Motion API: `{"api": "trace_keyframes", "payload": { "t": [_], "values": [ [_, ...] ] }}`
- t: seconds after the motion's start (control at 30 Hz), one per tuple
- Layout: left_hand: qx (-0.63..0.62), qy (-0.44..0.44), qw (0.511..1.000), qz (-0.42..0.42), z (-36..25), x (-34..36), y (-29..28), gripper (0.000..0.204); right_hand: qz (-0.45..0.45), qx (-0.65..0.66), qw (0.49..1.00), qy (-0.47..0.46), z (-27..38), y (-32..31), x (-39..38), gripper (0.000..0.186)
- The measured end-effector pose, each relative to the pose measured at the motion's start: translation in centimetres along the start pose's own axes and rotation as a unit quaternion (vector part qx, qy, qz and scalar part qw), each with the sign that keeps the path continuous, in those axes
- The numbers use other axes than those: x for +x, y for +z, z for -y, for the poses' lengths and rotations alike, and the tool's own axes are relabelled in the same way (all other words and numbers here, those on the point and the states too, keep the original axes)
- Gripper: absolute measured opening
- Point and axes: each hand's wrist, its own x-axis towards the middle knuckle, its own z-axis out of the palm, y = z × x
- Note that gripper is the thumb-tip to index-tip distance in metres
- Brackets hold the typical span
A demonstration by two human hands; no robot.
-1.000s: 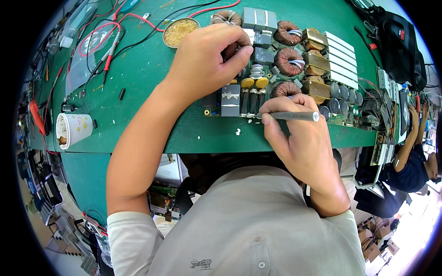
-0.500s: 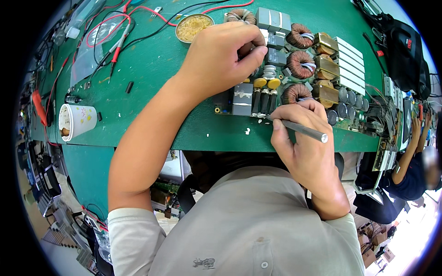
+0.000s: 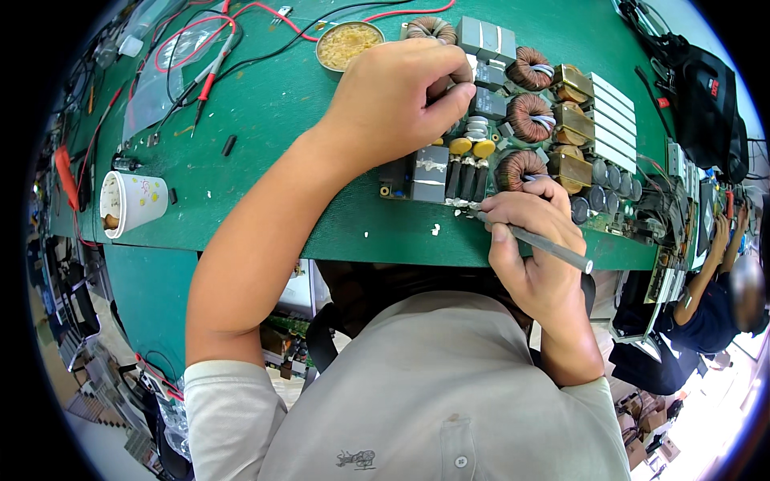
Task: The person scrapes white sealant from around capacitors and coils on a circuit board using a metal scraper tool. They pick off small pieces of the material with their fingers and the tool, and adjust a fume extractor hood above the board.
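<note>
My left hand (image 3: 401, 100) is curled over the back left of a populated circuit board (image 3: 393, 176), its fingertips among the components; what they grip is hidden. My right hand (image 3: 533, 248) holds a grey metal rod tool (image 3: 568, 255), tilted, with its narrow end at the board's front edge, below three dark upright parts (image 3: 467, 178) with yellow discs (image 3: 484, 149) behind them. White flakes (image 3: 435, 230) lie on the green mat in front. The board carries several copper-wound toroids (image 3: 529, 119), grey blocks (image 3: 485, 36) and a finned white heatsink (image 3: 611, 120).
Behind my left hand is a round tin (image 3: 349, 42) of yellowish material. A paper cup (image 3: 140, 204), test leads (image 3: 204, 84) and plastic bags lie left. A black bag (image 3: 706, 104) and equipment are at the right, where another person's arms (image 3: 706, 272) reach in.
The rod's outer end has swung down and right as my right hand shifted slightly. The board, my left hand and surrounding things sit somewhat farther right in the view.
</note>
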Motion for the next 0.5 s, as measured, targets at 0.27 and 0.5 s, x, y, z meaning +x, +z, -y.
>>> {"api": "trace_keyframes", "payload": {
  "t": [0.27, 0.5],
  "values": [
    [-0.004, -0.021, 1.0, 0.021, 0.0, 0.0, -0.1, 0.009, -0.043, 0.031, 0.998, -0.025, -1.2, 0.5, -2.3, 0.019],
    [-0.005, -0.016, 0.999, 0.029, -0.2, 0.1, -0.4, 0.009, -0.058, -0.016, 0.995, -0.075, -1.3, 0.7, -3.5, 0.031]
  ]
}}
